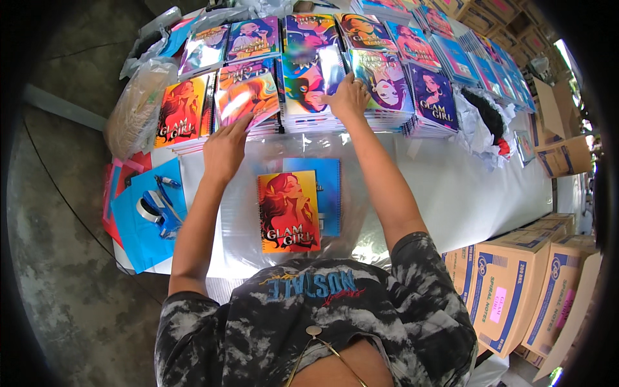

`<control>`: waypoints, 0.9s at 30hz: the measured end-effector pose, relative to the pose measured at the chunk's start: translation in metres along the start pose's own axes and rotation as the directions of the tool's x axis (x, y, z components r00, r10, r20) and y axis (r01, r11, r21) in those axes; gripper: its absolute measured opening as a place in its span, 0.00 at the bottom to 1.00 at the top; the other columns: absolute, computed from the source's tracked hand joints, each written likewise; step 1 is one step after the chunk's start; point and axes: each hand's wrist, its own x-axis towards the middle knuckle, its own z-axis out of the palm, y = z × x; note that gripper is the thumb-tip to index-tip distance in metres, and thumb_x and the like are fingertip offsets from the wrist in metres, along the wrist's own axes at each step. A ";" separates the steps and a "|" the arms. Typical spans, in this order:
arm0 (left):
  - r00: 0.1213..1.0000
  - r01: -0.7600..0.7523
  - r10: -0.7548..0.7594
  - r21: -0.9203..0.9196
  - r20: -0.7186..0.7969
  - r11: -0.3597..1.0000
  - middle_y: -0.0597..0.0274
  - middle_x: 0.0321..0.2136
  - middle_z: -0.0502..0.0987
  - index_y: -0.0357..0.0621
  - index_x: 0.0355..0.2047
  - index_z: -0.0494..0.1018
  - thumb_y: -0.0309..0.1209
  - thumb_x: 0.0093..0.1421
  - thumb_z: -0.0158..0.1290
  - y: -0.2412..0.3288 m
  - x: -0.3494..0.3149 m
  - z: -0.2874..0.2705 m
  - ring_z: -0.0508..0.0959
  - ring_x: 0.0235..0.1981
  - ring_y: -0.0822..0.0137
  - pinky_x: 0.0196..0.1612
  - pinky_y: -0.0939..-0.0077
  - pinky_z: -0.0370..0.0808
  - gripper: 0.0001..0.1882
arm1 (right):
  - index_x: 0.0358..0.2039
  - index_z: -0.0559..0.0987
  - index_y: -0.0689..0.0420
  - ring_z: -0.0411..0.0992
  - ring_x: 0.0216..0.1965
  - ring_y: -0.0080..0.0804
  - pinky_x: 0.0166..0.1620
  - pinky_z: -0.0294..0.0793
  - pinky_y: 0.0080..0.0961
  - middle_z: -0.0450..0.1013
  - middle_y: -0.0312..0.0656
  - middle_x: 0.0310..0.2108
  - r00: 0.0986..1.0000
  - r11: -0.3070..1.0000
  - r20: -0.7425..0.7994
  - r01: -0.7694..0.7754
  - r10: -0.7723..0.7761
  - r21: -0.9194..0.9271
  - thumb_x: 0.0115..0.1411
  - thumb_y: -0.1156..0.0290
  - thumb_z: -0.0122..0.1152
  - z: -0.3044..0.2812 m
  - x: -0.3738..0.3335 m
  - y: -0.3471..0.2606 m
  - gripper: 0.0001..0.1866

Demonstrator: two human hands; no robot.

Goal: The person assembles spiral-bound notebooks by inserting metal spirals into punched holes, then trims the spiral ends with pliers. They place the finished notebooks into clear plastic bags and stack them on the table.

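Note:
My left hand (225,149) is closed on the lower right corner of a glossy orange-and-white spiral notebook (242,100), which lies slightly askew on its stack. Farther right, my right hand (349,101) grips the right edge of a purple, blue and orange spiral notebook (303,87) atop the middle stack, thumb on the cover and the other fingers over the side. Between my forearms lies a red-and-yellow spiral notebook (289,209), partly covering a blue one (330,193).
Several notebook stacks, one topped by a purple cover (432,97), fill the table's far side. A blue tape dispenser (155,209) and pens rest on a blue sheet (138,248) at left. Crumpled plastic (138,109) flanks the stacks. Cardboard boxes (503,290) stand at right.

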 end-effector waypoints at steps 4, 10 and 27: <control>0.916 0.017 -0.178 -0.409 -0.359 0.912 0.54 0.42 0.77 0.38 0.47 0.70 0.14 0.53 0.49 0.013 -0.056 -0.042 0.77 0.40 0.63 0.44 0.72 0.72 0.20 | 0.44 0.70 0.65 0.74 0.34 0.38 0.39 0.70 0.28 0.74 0.48 0.34 0.986 0.644 0.138 -0.046 -0.093 0.764 0.52 0.67 0.61 -0.035 0.003 0.026 0.21; 0.717 -0.118 -0.142 -0.320 -0.682 0.940 0.49 0.40 0.74 0.40 0.42 0.73 0.24 0.60 0.45 0.051 -0.112 -0.081 0.74 0.37 0.61 0.41 0.67 0.69 0.11 | 0.43 0.67 0.61 0.69 0.31 0.19 0.35 0.70 0.18 0.71 0.37 0.34 0.899 0.070 0.389 -0.383 -0.199 0.921 0.51 0.74 0.62 -0.099 -0.134 0.031 0.19; 0.974 -0.116 0.178 -0.366 0.140 0.923 0.57 0.49 0.70 0.44 0.48 0.70 0.32 0.51 0.57 0.074 -0.133 0.010 0.66 0.53 0.53 0.53 0.60 0.61 0.22 | 0.51 0.67 0.64 0.59 0.56 0.49 0.58 0.54 0.42 0.65 0.52 0.53 0.922 0.908 0.048 -0.367 0.383 -0.199 0.37 0.41 0.67 -0.015 0.043 0.125 0.48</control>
